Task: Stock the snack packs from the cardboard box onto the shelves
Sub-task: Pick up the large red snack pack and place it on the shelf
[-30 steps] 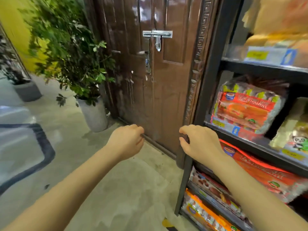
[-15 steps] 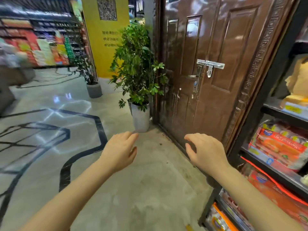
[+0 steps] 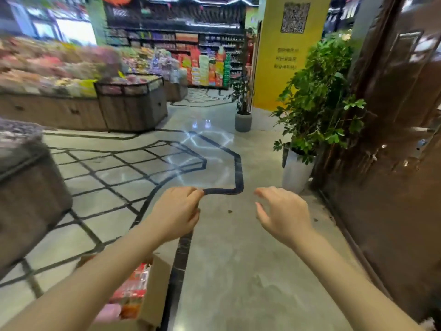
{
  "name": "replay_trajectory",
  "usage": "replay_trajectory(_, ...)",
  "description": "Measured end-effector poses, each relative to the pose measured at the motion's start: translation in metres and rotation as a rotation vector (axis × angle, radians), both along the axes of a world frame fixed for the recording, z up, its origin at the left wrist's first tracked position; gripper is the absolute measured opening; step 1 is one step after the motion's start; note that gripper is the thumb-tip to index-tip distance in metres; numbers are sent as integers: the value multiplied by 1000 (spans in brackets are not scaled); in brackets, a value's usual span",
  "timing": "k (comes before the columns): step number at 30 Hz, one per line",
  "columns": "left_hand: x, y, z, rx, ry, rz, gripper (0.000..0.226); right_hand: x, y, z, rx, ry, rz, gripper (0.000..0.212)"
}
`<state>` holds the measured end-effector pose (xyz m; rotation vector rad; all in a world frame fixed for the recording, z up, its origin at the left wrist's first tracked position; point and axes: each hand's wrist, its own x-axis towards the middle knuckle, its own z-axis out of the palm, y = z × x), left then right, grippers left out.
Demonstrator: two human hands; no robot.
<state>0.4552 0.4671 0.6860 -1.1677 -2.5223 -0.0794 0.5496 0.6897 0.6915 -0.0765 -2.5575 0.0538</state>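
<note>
Left hand (image 3: 175, 212): fingers loosely curled, holding nothing. Right hand (image 3: 282, 211): fingers spread and relaxed, holding nothing. Both held out over the bare floor (image 3: 238, 271). Cardboard box (image 3: 152, 290): on the floor below the left forearm, open, snack packs (image 3: 133, 283) inside. Shelves: out of view. Progress: packs remain to stock; none in hand.
</note>
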Motion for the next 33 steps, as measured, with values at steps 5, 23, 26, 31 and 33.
replay_trajectory(5, -1, -100, 11, 69, -5, 174, 38, -30, -91, 8, -44, 40, 181, 22)
replay_trajectory(23, -105, -401, 4, 8, -37, 370, 40, -181, -367, -37, -222, -69, 311, 31)
replay_trajectory(26, -129, -420, -13, 6, -91, 366, 41, -200, -384, -50, -213, -122, 287, 33)
replay_trajectory(31, -175, -430, -44, -8, -200, 410, 48, -244, -396, -65, -222, -225, 235, 38)
replay_trajectory(33, -197, -430, -55, -13, -223, 412, 48, -267, -399, -73, -223, -247, 224, 39)
